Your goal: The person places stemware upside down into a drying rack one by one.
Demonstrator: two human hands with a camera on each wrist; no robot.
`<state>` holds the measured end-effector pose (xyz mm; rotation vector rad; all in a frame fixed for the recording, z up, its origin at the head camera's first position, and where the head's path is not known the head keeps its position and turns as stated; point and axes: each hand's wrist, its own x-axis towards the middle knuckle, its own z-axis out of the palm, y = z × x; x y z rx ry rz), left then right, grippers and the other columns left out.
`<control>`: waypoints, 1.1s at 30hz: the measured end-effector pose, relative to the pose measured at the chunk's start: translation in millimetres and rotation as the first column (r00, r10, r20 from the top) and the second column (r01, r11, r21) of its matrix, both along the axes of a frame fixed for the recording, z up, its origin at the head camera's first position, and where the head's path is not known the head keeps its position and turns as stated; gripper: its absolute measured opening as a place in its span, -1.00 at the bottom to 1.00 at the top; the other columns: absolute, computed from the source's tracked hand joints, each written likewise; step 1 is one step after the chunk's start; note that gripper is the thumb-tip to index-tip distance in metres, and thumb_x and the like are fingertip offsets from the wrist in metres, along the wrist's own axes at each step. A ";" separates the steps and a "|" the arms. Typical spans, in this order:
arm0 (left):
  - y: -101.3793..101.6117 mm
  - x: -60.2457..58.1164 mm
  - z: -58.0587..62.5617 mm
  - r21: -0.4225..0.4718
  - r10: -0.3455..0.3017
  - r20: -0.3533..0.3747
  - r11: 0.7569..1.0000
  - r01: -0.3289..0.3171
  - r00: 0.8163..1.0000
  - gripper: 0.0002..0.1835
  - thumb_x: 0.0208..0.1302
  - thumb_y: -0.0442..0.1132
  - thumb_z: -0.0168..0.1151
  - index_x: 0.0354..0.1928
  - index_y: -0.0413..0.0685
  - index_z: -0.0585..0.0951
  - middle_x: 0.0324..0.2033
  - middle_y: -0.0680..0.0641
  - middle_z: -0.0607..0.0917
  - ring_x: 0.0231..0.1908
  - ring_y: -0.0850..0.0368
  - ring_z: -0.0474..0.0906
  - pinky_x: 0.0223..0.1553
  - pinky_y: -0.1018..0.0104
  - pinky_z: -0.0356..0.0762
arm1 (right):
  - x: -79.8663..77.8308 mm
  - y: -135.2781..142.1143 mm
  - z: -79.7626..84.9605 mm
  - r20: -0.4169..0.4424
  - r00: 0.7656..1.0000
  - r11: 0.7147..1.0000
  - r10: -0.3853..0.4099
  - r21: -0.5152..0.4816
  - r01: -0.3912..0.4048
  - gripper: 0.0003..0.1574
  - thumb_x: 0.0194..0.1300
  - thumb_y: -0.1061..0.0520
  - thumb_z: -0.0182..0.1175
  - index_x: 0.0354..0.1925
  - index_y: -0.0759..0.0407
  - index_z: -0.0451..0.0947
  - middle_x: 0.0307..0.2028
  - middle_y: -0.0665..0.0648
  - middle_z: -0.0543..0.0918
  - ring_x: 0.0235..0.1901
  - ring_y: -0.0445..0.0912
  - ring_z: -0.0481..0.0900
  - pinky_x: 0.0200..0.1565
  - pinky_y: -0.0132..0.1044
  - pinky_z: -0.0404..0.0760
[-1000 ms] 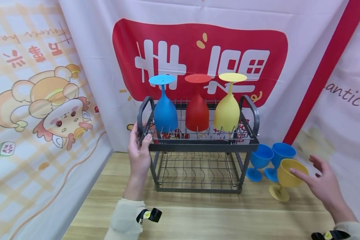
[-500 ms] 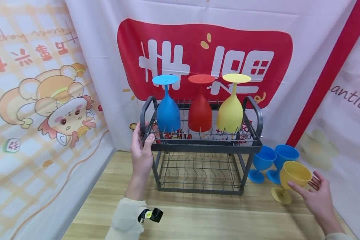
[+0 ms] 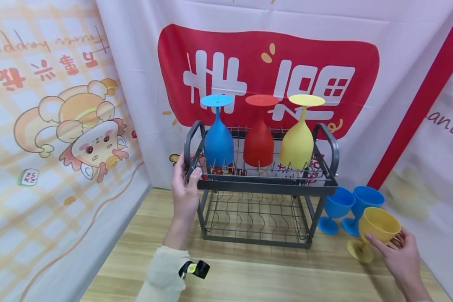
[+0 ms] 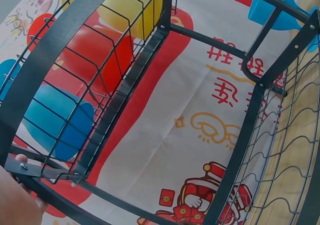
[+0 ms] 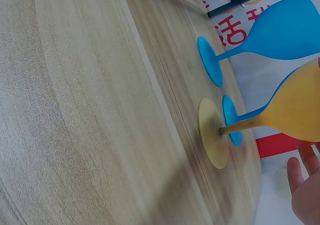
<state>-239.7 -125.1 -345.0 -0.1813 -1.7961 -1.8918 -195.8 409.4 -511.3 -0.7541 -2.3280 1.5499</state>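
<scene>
My left hand (image 3: 186, 188) grips the upper left corner of a dark two-tier dish rack (image 3: 264, 187), its thumb over the front rail. Upside down on the top tier stand a blue goblet (image 3: 219, 144), a red goblet (image 3: 258, 144) and a light yellow goblet (image 3: 297, 144), bases up. To the right of the rack, my right hand (image 3: 402, 258) holds the bowl of an upright yellow goblet (image 3: 379, 224), thumb at the front and fingers round the far side. In the right wrist view this goblet's base (image 5: 212, 135) is close to the wooden tabletop.
Two upright blue goblets, one nearer the rack (image 3: 339, 203) and one beside it (image 3: 368, 200), stand just behind the yellow one. The lower wire tier (image 3: 254, 218) holds nothing. A printed cloth (image 3: 136, 37) hangs behind the wooden table (image 3: 249, 277) and along its sides.
My right hand has moved in to the yellow goblet and its fingers have closed round the bowl. The left hand stays on the rack. The head view has shifted slightly.
</scene>
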 end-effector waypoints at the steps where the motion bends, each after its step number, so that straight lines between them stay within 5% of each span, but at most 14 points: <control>1: 0.4 -0.1 0.2 -0.001 0.000 0.004 1.000 0.000 1.000 -0.38 0.61 -0.14 0.10 0.62 0.18 0.26 0.48 -0.02 0.50 0.48 0.03 0.43 0.55 -0.29 0.33 | 1.0 0.3 -1.5 -0.014 1.000 1.000 0.006 0.000 -0.006 0.38 0.28 -0.22 0.50 0.71 -0.03 -0.16 0.24 -0.24 0.38 0.08 -0.34 0.37 -0.21 -0.77 0.43; 6: 0.9 -0.7 0.6 -0.004 0.002 0.013 1.000 -0.002 1.000 -0.38 0.61 -0.12 0.10 0.62 0.18 0.26 0.49 -0.03 0.49 0.49 0.00 0.41 0.55 -0.32 0.31 | 3.7 1.1 -7.0 -0.061 0.997 0.998 0.050 0.037 -0.048 0.32 0.33 -0.13 0.49 0.70 0.09 -0.12 0.05 -0.43 0.30 -0.04 -0.49 0.31 -0.19 -0.78 0.45; 18: -1.9 -1.1 -0.1 -0.015 -0.022 0.013 1.000 0.023 1.000 -0.38 0.62 -0.10 0.10 0.62 0.20 0.25 0.49 -0.01 0.48 0.44 0.10 0.44 0.55 -0.28 0.33 | 1.1 -2.5 -10.2 -0.022 0.997 0.995 0.070 0.070 -0.068 0.34 0.32 -0.22 0.47 0.70 0.13 -0.12 0.31 -0.02 0.35 0.22 -0.11 0.36 -0.19 -0.79 0.40; 24: -3.4 -1.1 -0.3 -0.028 -0.025 -0.001 0.999 0.025 1.000 -0.37 0.62 -0.10 0.11 0.63 0.19 0.24 0.49 0.00 0.48 0.45 0.08 0.44 0.54 -0.27 0.36 | 7.9 -8.1 -6.6 -0.071 0.996 0.998 0.053 0.049 -0.050 0.29 0.31 -0.16 0.49 0.68 0.08 -0.07 0.12 -0.38 0.29 0.10 -0.38 0.34 -0.18 -0.81 0.46; 33: -3.8 0.9 0.3 -0.024 -0.025 0.021 0.999 0.025 0.999 -0.36 0.62 -0.16 0.10 0.65 0.18 0.22 0.48 0.13 0.49 0.44 0.11 0.44 0.57 -0.18 0.35 | 25.8 -19.8 16.0 -0.094 0.992 0.990 0.080 0.127 -0.068 0.21 0.33 -0.16 0.47 0.66 -0.03 -0.02 0.17 -0.28 0.35 -0.05 -0.46 0.36 -0.20 -0.82 0.46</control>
